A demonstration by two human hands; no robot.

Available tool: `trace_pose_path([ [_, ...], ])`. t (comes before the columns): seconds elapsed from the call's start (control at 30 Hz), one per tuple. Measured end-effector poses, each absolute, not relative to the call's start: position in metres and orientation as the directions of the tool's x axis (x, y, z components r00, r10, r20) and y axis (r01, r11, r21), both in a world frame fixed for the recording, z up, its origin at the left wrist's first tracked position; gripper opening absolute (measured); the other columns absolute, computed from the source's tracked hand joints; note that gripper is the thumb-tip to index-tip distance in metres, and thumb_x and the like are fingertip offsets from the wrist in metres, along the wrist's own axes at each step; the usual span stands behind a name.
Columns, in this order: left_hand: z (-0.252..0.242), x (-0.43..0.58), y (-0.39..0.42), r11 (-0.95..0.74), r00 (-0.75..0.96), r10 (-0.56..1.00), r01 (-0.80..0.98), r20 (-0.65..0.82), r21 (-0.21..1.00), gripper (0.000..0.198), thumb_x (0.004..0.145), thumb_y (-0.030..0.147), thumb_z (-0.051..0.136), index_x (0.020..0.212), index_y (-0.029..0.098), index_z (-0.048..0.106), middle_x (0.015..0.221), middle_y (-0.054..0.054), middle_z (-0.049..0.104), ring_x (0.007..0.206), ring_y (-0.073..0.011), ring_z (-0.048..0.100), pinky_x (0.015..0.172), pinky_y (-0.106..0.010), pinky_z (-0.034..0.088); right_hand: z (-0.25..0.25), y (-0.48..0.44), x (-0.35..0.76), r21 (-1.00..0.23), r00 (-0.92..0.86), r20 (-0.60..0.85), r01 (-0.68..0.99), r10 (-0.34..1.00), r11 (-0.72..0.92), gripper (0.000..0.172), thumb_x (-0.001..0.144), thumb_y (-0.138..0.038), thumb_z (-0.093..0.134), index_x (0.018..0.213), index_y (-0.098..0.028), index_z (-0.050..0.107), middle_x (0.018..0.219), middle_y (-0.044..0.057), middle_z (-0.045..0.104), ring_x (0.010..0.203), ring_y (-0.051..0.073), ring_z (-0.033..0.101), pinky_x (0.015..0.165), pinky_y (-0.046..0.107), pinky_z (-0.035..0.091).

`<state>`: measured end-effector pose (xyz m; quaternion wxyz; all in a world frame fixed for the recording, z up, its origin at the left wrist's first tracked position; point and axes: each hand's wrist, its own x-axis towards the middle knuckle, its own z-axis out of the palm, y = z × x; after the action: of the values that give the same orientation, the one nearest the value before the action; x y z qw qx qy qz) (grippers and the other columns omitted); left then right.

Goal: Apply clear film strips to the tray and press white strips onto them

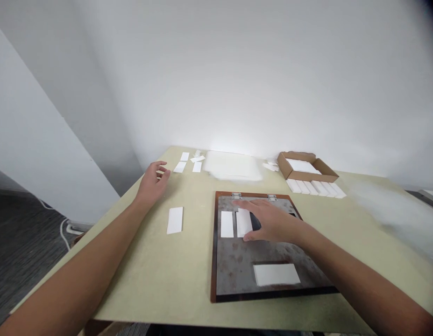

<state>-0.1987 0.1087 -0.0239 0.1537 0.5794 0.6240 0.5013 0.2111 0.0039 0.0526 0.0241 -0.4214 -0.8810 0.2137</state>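
My right hand (pixel 270 221) lies palm down on a rusty metal plate (pixel 237 275) set in a dark wooden frame, its fingers extended over a white strip (pixel 244 224). Beside that strip lies a second white strip (pixel 227 224), and a wider white rectangle (pixel 276 274) sits lower on the plate. Part of a dark gap shows under my palm; the rest is hidden. My left hand (pixel 153 182) hovers open over the pale table (pixel 146 273), holding nothing. It is nearest to several small white strips (pixel 184 161) at the far edge and a loose white strip (pixel 174 220).
A cardboard box tray (pixel 307 169) holding white pieces stands far right, with a row of white bars (pixel 314 188) in front of it. A pale sheet (pixel 232 165) lies at the far edge. White walls rise behind; dark floor and a cable lie left.
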Motion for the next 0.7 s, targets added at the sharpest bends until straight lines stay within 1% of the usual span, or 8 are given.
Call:
trace_pose_path([
  [0.13,-0.026,-0.201,0.110,-0.171,-0.278,0.878,0.576,0.389,0.799,0.039,0.103,0.039,0.066,0.135,0.017,0.061,0.128,-0.010,0.066,0.106,-0.0232,0.069,0.090,-0.043,0.062,0.054,0.006,0.231,-0.391,-0.625,-0.136,0.746,0.768,0.538,0.100,0.083,-0.054,0.082,0.167,-0.035,0.031,0.166,0.007,0.046,0.149,0.037,0.045,0.123,0.057,0.034],
  [0.33,-0.026,-0.203,0.112,-0.170,-0.272,0.880,0.585,0.390,0.793,0.039,0.103,0.039,0.067,0.135,0.017,0.061,0.128,-0.010,0.066,0.107,-0.0235,0.069,0.090,-0.044,0.062,0.049,0.005,0.243,-0.391,-0.625,-0.169,0.752,0.762,0.531,0.101,0.080,-0.054,0.084,0.166,-0.032,0.036,0.161,0.010,0.053,0.147,0.039,0.047,0.120,0.056,0.037],
  [0.5,-0.027,-0.204,0.112,-0.167,-0.273,0.880,0.588,0.388,0.791,0.039,0.103,0.039,0.066,0.135,0.017,0.061,0.128,-0.010,0.066,0.106,-0.0232,0.069,0.090,-0.043,0.062,0.051,0.004,0.242,-0.403,-0.637,-0.168,0.741,0.752,0.537,0.099,0.081,-0.054,0.084,0.165,-0.031,0.037,0.157,0.010,0.056,0.146,0.038,0.048,0.121,0.055,0.035],
  [0.6,-0.028,-0.205,0.113,-0.168,-0.267,0.882,0.591,0.388,0.789,0.040,0.103,0.040,0.066,0.135,0.017,0.060,0.127,-0.010,0.066,0.105,-0.0231,0.069,0.089,-0.043,0.062,0.052,0.004,0.242,-0.411,-0.635,-0.163,0.739,0.755,0.533,0.098,0.081,-0.055,0.083,0.165,-0.033,0.038,0.155,0.009,0.058,0.144,0.038,0.049,0.121,0.055,0.035],
  [0.7,-0.028,-0.206,0.114,-0.165,-0.263,0.884,0.596,0.386,0.786,0.040,0.103,0.040,0.066,0.135,0.017,0.060,0.127,-0.010,0.066,0.105,-0.0229,0.069,0.088,-0.043,0.063,0.051,0.004,0.246,-0.421,-0.627,-0.159,0.741,0.763,0.522,0.095,0.082,-0.054,0.083,0.164,-0.034,0.039,0.157,0.007,0.057,0.146,0.037,0.047,0.123,0.054,0.034],
])
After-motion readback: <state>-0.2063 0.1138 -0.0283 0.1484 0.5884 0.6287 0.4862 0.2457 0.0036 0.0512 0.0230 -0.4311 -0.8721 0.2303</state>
